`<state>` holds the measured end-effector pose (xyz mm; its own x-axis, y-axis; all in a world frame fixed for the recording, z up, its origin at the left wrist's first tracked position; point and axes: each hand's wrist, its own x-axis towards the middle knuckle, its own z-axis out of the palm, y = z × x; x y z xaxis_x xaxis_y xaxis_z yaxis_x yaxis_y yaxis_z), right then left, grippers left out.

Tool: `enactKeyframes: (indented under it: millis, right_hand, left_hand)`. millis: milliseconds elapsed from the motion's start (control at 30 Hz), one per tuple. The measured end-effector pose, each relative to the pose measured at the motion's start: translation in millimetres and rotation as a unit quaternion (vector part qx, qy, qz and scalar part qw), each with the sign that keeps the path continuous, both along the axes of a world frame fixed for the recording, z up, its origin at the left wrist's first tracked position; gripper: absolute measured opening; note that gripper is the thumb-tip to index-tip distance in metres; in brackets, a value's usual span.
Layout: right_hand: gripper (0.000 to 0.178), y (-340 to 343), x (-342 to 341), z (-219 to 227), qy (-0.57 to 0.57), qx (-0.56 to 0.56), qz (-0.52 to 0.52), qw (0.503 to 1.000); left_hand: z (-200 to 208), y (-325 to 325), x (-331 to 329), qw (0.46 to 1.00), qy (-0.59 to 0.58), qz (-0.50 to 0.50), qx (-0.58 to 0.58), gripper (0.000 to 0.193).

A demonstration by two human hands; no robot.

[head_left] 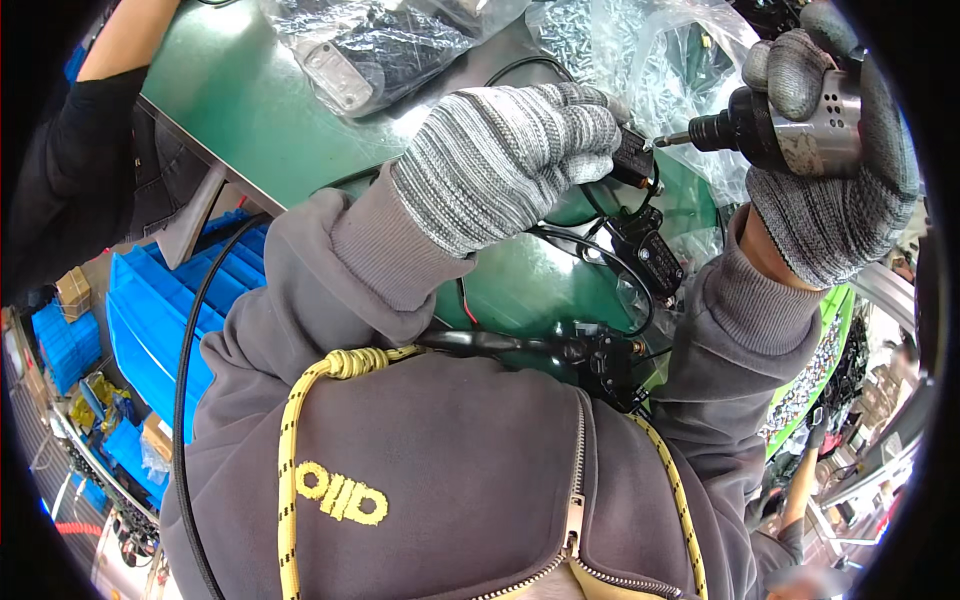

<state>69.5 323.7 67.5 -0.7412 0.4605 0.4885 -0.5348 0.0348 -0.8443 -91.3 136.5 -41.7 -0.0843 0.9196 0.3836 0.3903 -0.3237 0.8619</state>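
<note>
My left hand [510, 165], in a grey striped knit glove, is closed around a small black block-shaped part [632, 160] above the table; most of that part is hidden by the fingers. A dark electric screwdriver [815, 130] lies sideways in my right hand [845, 205], gloved the same way. Its bit [676, 139] points left, with the tip at or very near the end of the black part; contact cannot be made out. Black cables run down from there to a black housing [655, 258]. Closer to me lies a black lever assembly [600, 355].
Clear plastic bags of small screws [590, 45] lie at the far side of the green table [250, 110], beside a bagged dark part [345, 75]. Blue bins [150, 310] stand at left, near another person's arm [125, 45]. A green tray [810, 380] is at right.
</note>
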Motion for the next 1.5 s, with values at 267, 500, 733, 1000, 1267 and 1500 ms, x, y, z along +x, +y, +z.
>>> enactKeyframes:
  millis: [267,500,733,1000,1267,1500]
  right_hand:
    - [0.041,0,-1,-3,0.002,-0.001,0.003,1.0]
    - [0.04,0,-1,-3,0.006,0.002,0.001,1.0]
    - [0.04,0,0,-5,0.007,0.002,0.001,1.0]
    - [0.04,0,0,-5,0.007,0.0,0.004,1.0]
    - [0.039,-1,0,-7,0.008,-0.001,0.006,1.0]
    - [0.039,0,1,-9,0.009,0.001,0.005,1.0]
  left_hand:
    - [3,0,-1,0.999,0.031,0.014,0.021,0.024]
    - [-3,1,3,1.0,-0.016,0.018,0.001,0.026]
    - [-8,-1,5,0.998,-0.058,0.015,-0.013,0.029]
    - [-1,-1,-2,1.0,-0.012,-0.004,0.001,0.028]
    - [0,-1,0,0.999,0.024,0.018,0.024,0.027]
    - [2,-1,2,1.0,0.004,0.031,-0.002,0.028]
